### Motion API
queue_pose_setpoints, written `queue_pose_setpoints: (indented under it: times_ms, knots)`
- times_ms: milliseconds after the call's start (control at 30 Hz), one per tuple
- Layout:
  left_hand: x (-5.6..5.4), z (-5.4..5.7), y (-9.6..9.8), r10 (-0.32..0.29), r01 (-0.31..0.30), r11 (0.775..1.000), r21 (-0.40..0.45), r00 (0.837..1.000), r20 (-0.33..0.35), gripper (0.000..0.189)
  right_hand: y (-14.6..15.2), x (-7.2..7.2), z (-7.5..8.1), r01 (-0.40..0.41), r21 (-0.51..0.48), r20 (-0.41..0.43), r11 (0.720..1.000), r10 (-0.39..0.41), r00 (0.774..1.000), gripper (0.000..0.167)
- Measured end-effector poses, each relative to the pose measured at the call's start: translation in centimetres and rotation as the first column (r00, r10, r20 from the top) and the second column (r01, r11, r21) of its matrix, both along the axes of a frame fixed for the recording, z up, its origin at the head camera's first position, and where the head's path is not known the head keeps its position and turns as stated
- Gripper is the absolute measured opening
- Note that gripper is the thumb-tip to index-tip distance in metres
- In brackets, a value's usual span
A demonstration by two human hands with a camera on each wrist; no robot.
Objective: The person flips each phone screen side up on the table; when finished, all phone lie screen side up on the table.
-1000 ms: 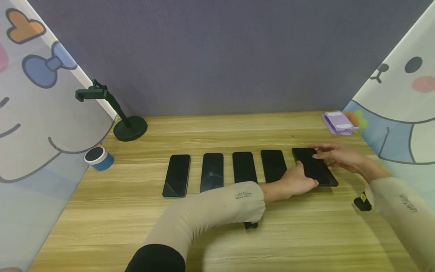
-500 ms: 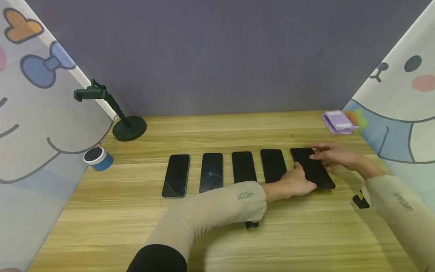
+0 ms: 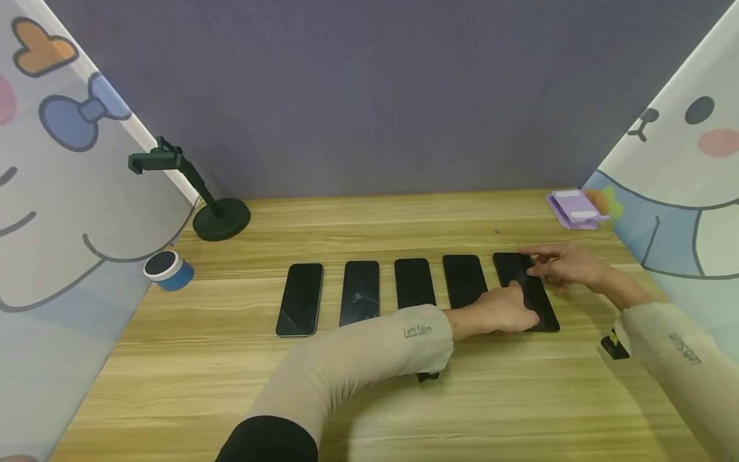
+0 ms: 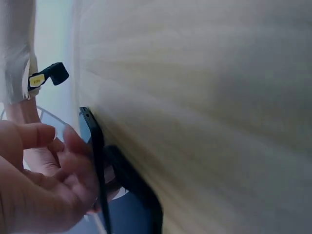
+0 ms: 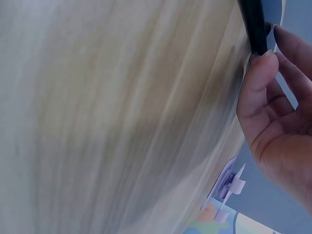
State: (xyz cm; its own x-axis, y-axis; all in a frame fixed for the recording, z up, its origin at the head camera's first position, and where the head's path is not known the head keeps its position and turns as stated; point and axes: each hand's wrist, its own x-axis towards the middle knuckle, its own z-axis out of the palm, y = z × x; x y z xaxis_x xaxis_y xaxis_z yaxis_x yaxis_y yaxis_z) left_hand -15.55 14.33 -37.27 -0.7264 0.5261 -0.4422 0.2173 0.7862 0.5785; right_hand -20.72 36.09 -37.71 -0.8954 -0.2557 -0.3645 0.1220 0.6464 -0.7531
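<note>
At the right end of a row of phones, both hands are on a black phone (image 3: 538,298). My left hand (image 3: 501,310) reaches across from the left and grips its near left part, thumb on the left side and fingers by the near edge. With thumb and fingers, my right hand (image 3: 568,264) pinches its far right side; in the right wrist view the right thumb (image 5: 263,68) meets the phone's dark edge (image 5: 254,29). The left wrist view shows the phone edge-on (image 4: 95,139) beside the left hand (image 4: 44,190). Whether it lies fully flat is unclear.
Left of it lie several more dark phones (image 3: 300,298), partly covered by the left sleeve (image 3: 369,350). A green stand (image 3: 221,219) and a blue-white round tub (image 3: 169,271) are at left. A folded purple stand (image 3: 577,208) sits at the back right of the wooden table (image 3: 173,385).
The phone at the right end has turned, its near end swinging left and toward me, so it lies closer to parallel with its neighbour. Both hands have stayed on it, shifting slightly.
</note>
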Motion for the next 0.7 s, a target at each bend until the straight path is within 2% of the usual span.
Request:
queue_pose_setpoints:
  times_ms: [67,133,233,333,433,567,700]
  knots:
    - [-0.01,0.06,-0.03,-0.098,0.085,0.99,-0.108,0.989,-0.113,0.074,0.02,0.07,-0.06,0.005,-0.007,-0.002,1.0,-0.005,1.0,0.069]
    - [-0.02,0.07,-0.14,-0.194,0.14,0.962,-0.233,0.954,-0.23,0.076,0.03,0.14,-0.09,0.003,-0.01,-0.004,1.0,-0.003,1.0,0.069]
    - [-0.05,-0.04,-0.39,-0.295,0.155,0.911,-0.381,0.892,-0.342,0.08,0.0,0.27,-0.11,-0.002,-0.012,-0.01,1.0,0.002,1.0,0.069]
    - [-0.12,-0.26,-0.56,-0.345,0.137,0.87,-0.474,0.855,-0.386,0.085,0.0,0.4,-0.16,-0.007,-0.008,-0.022,1.0,0.006,1.0,0.068]
    - [-0.2,-0.53,-0.71,-0.369,0.135,0.851,-0.507,0.841,-0.396,0.087,0.02,0.44,-0.25,-0.01,-0.007,-0.03,1.0,0.01,1.0,0.067]
    - [-0.23,-0.77,-0.88,-0.375,0.132,0.856,-0.499,0.823,-0.426,0.088,0.03,0.44,-0.23,-0.015,-0.008,-0.029,1.0,0.015,0.999,0.065]
    - [-0.17,-0.79,-0.94,-0.375,0.129,0.858,-0.497,0.819,-0.435,0.087,-0.07,0.33,-0.02,-0.023,-0.016,-0.012,1.0,0.023,1.0,0.064]
